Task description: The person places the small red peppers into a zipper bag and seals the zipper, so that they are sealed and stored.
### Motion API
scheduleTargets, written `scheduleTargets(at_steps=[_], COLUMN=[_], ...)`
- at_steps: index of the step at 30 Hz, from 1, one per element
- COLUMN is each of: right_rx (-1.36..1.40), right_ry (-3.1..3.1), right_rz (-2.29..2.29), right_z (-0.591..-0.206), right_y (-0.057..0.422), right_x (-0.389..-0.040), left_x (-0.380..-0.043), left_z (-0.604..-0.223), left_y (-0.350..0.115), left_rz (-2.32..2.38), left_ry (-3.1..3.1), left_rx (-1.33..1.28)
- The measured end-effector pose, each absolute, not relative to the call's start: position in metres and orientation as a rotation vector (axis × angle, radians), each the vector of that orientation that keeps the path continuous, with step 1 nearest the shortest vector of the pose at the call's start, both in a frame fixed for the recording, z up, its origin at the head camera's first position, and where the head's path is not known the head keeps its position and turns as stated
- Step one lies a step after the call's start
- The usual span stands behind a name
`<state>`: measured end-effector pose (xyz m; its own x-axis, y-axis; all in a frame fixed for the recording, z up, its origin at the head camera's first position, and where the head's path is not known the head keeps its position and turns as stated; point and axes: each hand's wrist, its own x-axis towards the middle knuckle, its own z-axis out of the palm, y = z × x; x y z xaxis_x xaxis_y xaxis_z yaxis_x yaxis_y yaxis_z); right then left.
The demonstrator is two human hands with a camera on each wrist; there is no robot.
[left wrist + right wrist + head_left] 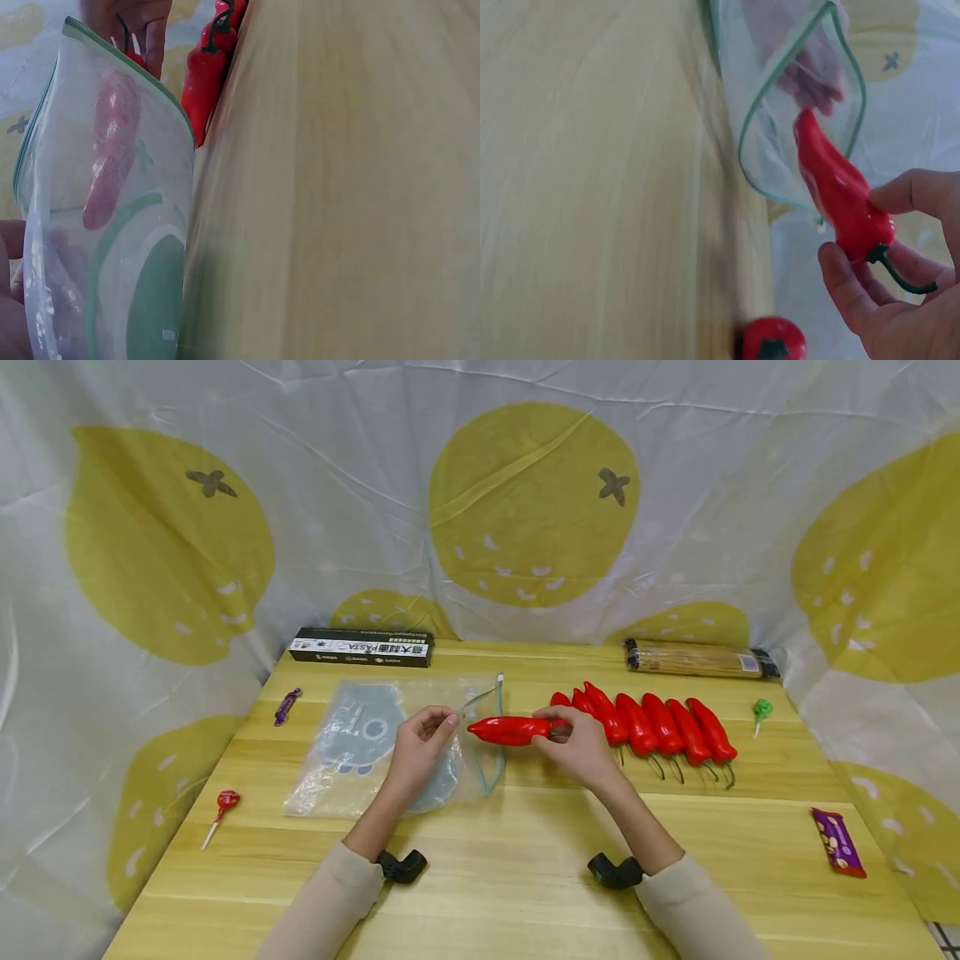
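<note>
A clear zip bag (pixel 315 785) with a grey-blue printed figure lies on the table, its green-edged mouth (pixel 761 97) gaping to the right. My left hand (pixel 422 743) pinches the bag's upper layer near that mouth. My right hand (pixel 581 747) grips a red pepper (pixel 510 731) by its stem end, thumb on one side and fingers on the other. The pepper's pointed tip (pixel 806 124) is at the bag's mouth, and its green stem (pixel 900 277) points back toward my right palm. More red peppers (pixel 637 727) lie in a row beyond my right hand.
A black pasta box (pixel 360 647) and a pack of dry noodles (pixel 701 660) lie along the back edge. A purple-wrapped candy (pixel 287 706) and a red lollipop (pixel 221 814) are at left; a green lollipop (pixel 761 714) and a purple snack bar (pixel 837 842) are at right.
</note>
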<state>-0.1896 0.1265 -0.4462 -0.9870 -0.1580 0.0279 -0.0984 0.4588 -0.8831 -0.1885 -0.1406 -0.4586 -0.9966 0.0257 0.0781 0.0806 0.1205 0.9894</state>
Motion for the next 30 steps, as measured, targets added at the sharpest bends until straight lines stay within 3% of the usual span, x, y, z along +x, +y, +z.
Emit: scheduleTargets(at_steps=[13,20,30], right_rx=[-0.183,-0.169,-0.225], right_ry=[2.52,2.511,2.333], right_rz=[-1.637,-1.645,-1.87], right_z=[-0.474,-0.481,-0.429], right_y=[0.08,0.077,0.109], right_x=[-0.211,-0.21,-0.177], left_x=[-0.183,-0.185,-0.187], left_z=[-0.455,-0.462,-0.463], left_y=[-0.129,-0.128,-0.13], left_rz=[-2.033,-2.091,-2.112], left_ry=[-2.364,-2.355,-2.356], left_rx=[-0.105,-0.102,-0.074])
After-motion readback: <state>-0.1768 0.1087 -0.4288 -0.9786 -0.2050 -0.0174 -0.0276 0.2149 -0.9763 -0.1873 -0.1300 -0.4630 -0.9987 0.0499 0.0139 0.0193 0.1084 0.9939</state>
